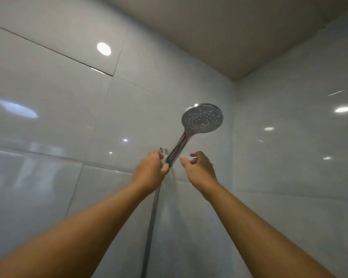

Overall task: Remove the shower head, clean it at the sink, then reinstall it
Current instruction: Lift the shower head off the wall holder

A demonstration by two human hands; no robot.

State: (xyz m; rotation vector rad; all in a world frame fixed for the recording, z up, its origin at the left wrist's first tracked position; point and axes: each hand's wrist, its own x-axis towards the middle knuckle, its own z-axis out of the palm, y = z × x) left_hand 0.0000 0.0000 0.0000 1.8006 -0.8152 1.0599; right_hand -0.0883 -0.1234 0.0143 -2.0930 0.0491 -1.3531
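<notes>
A chrome hand shower head (pixel 202 118) with a round spray face sits high on the tiled wall, its handle slanting down into a wall bracket (pixel 163 152). My left hand (pixel 150 172) wraps around the base of the handle at the bracket. My right hand (pixel 199 168) hovers just right of the handle, fingers curled apart, touching nothing. A metal hose (pixel 150 227) hangs straight down from under my left hand. The handle's lower end is hidden by my fingers.
Glossy white wall tiles (pixel 68 127) surround the shower, meeting in a corner (pixel 234 137) to the right. The ceiling (pixel 229 33) lies close above. Light spots reflect off the tiles.
</notes>
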